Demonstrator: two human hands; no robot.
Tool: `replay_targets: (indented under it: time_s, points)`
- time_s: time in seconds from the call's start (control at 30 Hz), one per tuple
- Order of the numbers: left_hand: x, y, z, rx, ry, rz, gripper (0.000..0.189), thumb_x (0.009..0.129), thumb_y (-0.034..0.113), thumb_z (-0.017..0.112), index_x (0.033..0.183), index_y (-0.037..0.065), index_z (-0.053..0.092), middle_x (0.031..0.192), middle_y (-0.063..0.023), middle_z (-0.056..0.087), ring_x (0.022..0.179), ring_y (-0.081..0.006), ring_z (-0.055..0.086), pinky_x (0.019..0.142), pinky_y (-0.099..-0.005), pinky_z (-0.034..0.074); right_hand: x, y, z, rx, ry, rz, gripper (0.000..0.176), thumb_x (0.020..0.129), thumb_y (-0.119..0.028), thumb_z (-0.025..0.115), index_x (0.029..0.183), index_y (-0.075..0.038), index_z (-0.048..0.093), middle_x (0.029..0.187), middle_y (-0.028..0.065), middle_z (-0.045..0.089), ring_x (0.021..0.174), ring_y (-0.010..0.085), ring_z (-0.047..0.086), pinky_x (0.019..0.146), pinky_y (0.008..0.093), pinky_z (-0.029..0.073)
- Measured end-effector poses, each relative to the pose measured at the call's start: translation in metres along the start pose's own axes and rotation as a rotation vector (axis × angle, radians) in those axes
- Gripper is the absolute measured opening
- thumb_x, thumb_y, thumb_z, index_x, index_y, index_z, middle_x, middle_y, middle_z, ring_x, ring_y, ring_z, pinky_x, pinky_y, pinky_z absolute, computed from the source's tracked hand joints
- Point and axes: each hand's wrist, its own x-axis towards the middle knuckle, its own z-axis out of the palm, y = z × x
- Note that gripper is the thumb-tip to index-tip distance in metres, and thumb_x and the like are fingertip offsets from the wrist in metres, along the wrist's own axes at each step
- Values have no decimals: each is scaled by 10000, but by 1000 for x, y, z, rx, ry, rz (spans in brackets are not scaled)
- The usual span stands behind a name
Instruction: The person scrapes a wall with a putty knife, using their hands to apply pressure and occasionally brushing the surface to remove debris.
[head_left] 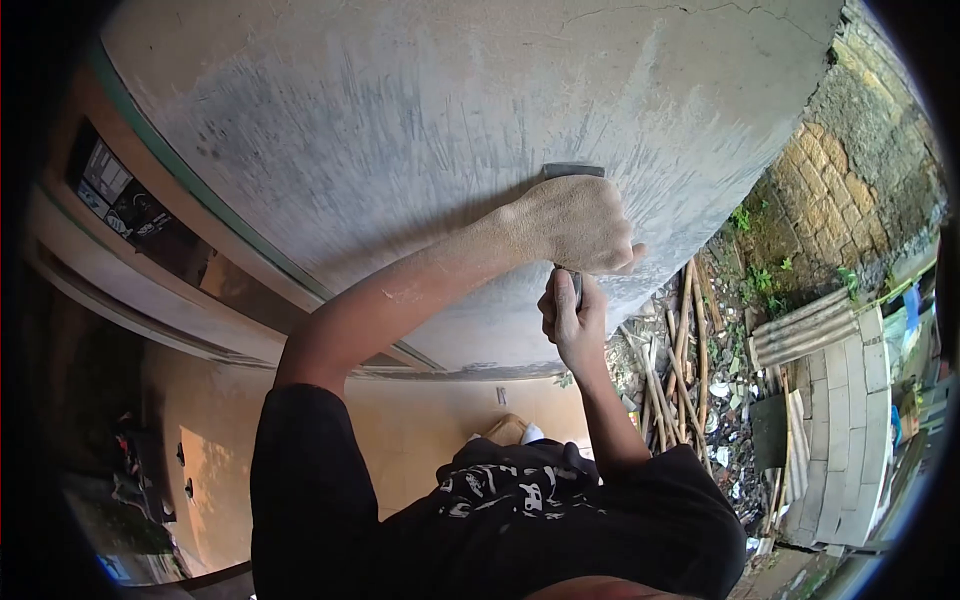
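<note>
A scraper with a dark, wide blade point(573, 170) lies against the grey, streaked wall point(400, 130). My left hand point(575, 225), covered in pale dust, is wrapped over the tool just below the blade; its fingers are mostly hidden behind the back of the hand. Below it, my right hand point(575, 312) grips the lower end of the dark handle point(577, 288), thumb laid along it. Pale scratches and dark patches mark the wall's surface around the blade.
A green-edged window frame point(170, 150) runs down the left. To the right, beyond the wall's edge, bamboo poles point(688, 350) lie over rubble and litter. A block wall point(845, 440) and corrugated sheet point(805, 330) stand further right. The tan floor point(420, 410) is below.
</note>
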Motion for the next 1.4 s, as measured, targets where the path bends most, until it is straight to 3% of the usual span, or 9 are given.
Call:
replay_targets:
  time_s: [0.23,0.33,0.43,0.63,0.7,0.83,1.07,1.23,1.4]
  points:
    - [-56,96,114,-405,95,-217,542,878,299,553,392,66,500,402,-114,496,375,-291,516,413,-385,434,-70,90,-31,-203,-54,315,363,969,-339,514,824,-7,539,492,-3,442,405,72,428,392,252,325]
    - [-105,157,161,-619,31,-366,540,884,327,545,427,37,541,416,-149,491,362,-331,491,411,-420,417,-102,141,-58,-666,-164,213,408,911,-363,591,765,18,606,521,46,529,448,113,474,444,292,374]
    - [-122,186,119,-679,-186,-487,385,879,280,537,590,40,620,535,-151,571,500,-345,570,531,-446,469,-126,138,-59,-653,-210,294,453,921,-391,574,815,45,642,576,86,554,533,127,500,519,309,402]
    - [-162,209,47,-694,504,-919,186,830,68,605,653,13,585,693,-97,613,735,-260,598,831,-377,444,-140,118,-28,-618,-222,361,445,947,-372,547,836,49,638,596,71,555,553,121,512,528,292,403]
    - [-185,217,26,-674,525,-1037,192,834,72,600,652,13,589,696,-100,616,728,-263,598,818,-377,445,-139,121,-14,-638,-167,131,381,940,-323,579,875,51,609,612,50,560,535,94,501,504,265,398]
    - [-231,252,1,-718,466,-1353,200,839,73,588,648,15,601,689,-107,619,714,-272,593,790,-379,444,-115,88,11,-548,-253,323,352,897,-277,638,967,51,531,617,118,595,540,139,555,515,294,432]
    - [-281,277,-12,-734,278,-1327,199,845,94,595,672,-4,610,656,-113,614,692,-288,591,771,-390,443,-79,49,47,-463,-222,160,343,873,-214,680,1016,10,462,661,78,613,539,85,516,489,255,393]
    - [-274,242,-21,-967,300,-1394,183,870,134,602,765,-15,626,734,-125,645,768,-265,635,783,-376,467,-58,16,79,-53,-223,48,215,992,-205,483,961,6,509,539,-11,450,432,57,386,405,227,298]
    - [-242,204,-21,-1550,561,-1180,252,911,168,598,1047,-42,563,1004,-115,644,915,-200,644,854,-347,489,-33,-6,120,116,-354,-159,237,990,-140,446,1157,4,358,954,181,600,837,205,620,699,299,518]
